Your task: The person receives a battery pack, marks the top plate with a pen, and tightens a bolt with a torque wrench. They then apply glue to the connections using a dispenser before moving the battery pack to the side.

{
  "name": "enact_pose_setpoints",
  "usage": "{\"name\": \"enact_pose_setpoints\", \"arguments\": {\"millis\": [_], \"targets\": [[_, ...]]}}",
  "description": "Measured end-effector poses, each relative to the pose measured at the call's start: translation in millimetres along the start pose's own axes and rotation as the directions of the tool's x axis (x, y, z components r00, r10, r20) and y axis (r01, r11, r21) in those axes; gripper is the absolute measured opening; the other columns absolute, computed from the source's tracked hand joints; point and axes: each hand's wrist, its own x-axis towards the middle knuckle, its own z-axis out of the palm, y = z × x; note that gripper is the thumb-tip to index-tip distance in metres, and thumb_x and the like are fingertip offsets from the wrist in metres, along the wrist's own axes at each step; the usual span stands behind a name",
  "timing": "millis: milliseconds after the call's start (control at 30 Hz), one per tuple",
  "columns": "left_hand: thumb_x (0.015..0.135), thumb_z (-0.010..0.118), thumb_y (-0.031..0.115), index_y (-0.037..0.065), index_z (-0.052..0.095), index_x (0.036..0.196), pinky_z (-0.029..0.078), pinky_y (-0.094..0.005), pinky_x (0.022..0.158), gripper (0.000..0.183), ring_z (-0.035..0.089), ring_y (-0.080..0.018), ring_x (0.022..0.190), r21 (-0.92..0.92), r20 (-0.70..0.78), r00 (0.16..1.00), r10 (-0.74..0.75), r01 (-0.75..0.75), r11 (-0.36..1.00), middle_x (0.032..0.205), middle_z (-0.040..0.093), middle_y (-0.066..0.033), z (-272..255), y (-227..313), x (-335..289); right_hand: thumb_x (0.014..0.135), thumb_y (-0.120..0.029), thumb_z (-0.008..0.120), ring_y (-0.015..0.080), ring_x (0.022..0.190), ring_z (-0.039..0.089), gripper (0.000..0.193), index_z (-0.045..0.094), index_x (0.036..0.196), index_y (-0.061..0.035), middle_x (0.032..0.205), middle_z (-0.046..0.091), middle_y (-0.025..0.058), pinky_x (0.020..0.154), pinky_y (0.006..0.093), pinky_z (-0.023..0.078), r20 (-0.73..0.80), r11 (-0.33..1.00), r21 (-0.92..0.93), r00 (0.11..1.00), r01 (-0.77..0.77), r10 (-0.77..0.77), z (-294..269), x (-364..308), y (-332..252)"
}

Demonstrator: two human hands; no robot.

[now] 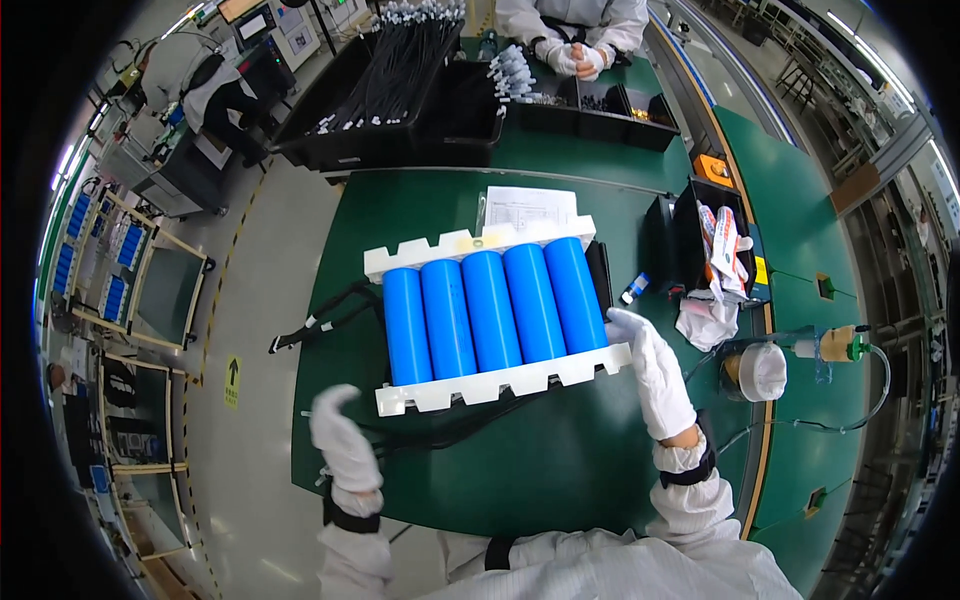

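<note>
A battery pack of several blue cylindrical cells in a row lies slightly askew on the green table. Notched white holders, a far strip and a near strip, run along the cell ends. My gloved right hand is at the pack's right end, its fingers stretched out against the corner of the near strip. Off the near left corner, my gloved left hand is raised apart from the pack, fingers loosely curved and holding nothing. Black cables run out beneath the pack; their covered parts are hidden.
Paper sheets lie behind the pack. At right are a small blue bottle, a black bin with tubes and a cloth, and a round container. Cable bins stand far left. Across the table, a co-worker's hands are together.
</note>
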Motion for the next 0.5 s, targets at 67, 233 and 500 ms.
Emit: {"name": "enact_pose_setpoints", "arguments": {"millis": [67, 233, 500], "targets": [[0.077, 0.062, 0.046, 0.004, 0.059, 0.099, 0.042, -0.0458, 0.083, 0.048, 0.055, -0.0344, 0.085, 0.262, 0.342, 0.936, 0.082, -0.179, 0.948, 0.093, 0.059, -0.0154, 9.8, -4.4, -37.2, 0.098, -0.039, 0.041, 0.0191, 0.098, 0.059, 0.048, 0.051, 0.124, 0.0004, 0.103, 0.064, 0.0123, 0.088, 0.0296, 0.043, 0.015, 0.999, -0.001, 0.999, -0.043, 0.043, 3.8, -5.3, 7.8], [0.071, 0.069, 0.026, 0.012, 0.056, 0.064, 0.042, -0.04, 0.057, 0.021, 0.055, -0.027, 0.058, 0.135, 0.795, 0.582, 0.173, -0.447, 0.884, 0.057, 0.052, -0.0088, 3.4, 25.0, -108.4, 0.098, -0.039, 0.042, 0.0214, 0.101, 0.058, 0.047, 0.052, 0.123, -0.0007, 0.103, 0.062, 0.0139, 0.09, 0.0306, 0.042, 0.042, 0.991, -0.068, 0.993, 0.117, -0.115, 2.7, -12.0, 27.8], [0.078, 0.061, 0.007, 0.004, 0.059, 0.092, 0.046, -0.0446, 0.074, 0.014, 0.059, -0.0331, 0.082, 0.225, 0.146, 0.854, 0.5, -0.521, 0.823, 0.088, 0.061, -0.0122, -10.5, -0.3, -12.0, 0.084, -0.024, 0.067, 0.0178, 0.088, 0.061, 0.031, 0.058, 0.103, -0.0012, 0.091, 0.061, 0.0117, 0.077, 0.0309, 0.049, 0.091, 0.983, -0.168, 0.994, 0.076, -0.061, 4.7, -1.4, 55.3]]}}
